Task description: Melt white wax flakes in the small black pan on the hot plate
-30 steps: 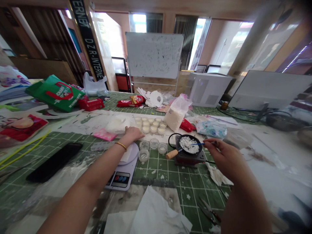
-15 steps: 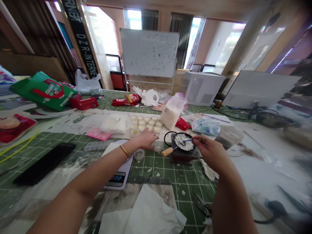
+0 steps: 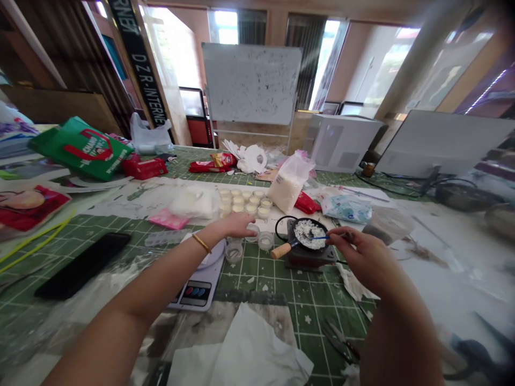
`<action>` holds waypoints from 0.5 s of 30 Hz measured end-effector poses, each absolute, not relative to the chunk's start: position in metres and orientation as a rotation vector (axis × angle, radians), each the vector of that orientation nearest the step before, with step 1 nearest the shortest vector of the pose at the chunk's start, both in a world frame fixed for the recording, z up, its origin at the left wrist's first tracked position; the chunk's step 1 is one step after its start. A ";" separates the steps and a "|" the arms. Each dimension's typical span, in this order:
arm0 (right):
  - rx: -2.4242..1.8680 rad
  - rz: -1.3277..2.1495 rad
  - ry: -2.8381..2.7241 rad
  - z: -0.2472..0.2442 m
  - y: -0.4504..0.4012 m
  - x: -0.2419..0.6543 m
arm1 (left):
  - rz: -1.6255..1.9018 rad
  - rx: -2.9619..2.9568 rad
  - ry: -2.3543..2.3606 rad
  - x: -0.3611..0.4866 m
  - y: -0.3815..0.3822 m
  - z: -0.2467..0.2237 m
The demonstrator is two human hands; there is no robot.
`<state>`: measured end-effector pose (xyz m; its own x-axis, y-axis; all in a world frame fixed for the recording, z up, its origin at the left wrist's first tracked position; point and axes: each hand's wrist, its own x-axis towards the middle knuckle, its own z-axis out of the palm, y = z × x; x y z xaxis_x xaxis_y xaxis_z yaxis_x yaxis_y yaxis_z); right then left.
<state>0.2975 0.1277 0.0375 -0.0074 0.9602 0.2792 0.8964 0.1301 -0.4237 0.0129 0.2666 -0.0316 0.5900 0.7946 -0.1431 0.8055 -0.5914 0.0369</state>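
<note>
My left hand (image 3: 237, 225) reaches over the table with its fingers stretched out beside a small clear cup (image 3: 252, 231); whether they touch it I cannot tell. Two more clear cups, one at the front (image 3: 234, 251) and one to the right (image 3: 265, 240), stand close by. Pinched in my right hand (image 3: 354, 244) is a thin blue stick (image 3: 319, 237). Its tip lies among white chunks (image 3: 306, 231) in a small black frying pan (image 3: 295, 244) with a wooden handle (image 3: 280, 251). The pan rests on a small dark hot plate (image 3: 308, 261).
Behind my left hand stand several small cups of cream-coloured filling (image 3: 238, 206). A bag of white granules (image 3: 286, 185) is behind the pan. A kitchen scale (image 3: 197, 292) lies under my left forearm, white paper (image 3: 241, 348) in front, pliers (image 3: 340, 340) at right, a black phone (image 3: 84, 265) at left.
My left hand has drawn slightly left, and the middle clear cup now shows beside its fingers. The blue stick's tip has shifted a little in the pan. The view has moved slightly.
</note>
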 end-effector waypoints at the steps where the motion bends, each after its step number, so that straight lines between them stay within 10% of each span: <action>1: -1.772 0.179 -1.929 0.037 0.128 0.296 | -0.170 2.706 1.348 0.012 0.267 -0.032; 15: -1.796 0.112 -1.926 0.039 0.126 0.292 | -0.179 2.796 0.990 0.041 0.246 -0.031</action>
<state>0.2923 0.1263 0.0390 -0.0045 0.9540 0.2998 0.9130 0.1263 -0.3880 0.0414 0.2457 -0.0314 0.7723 0.6124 -0.1691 0.6328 -0.7650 0.1197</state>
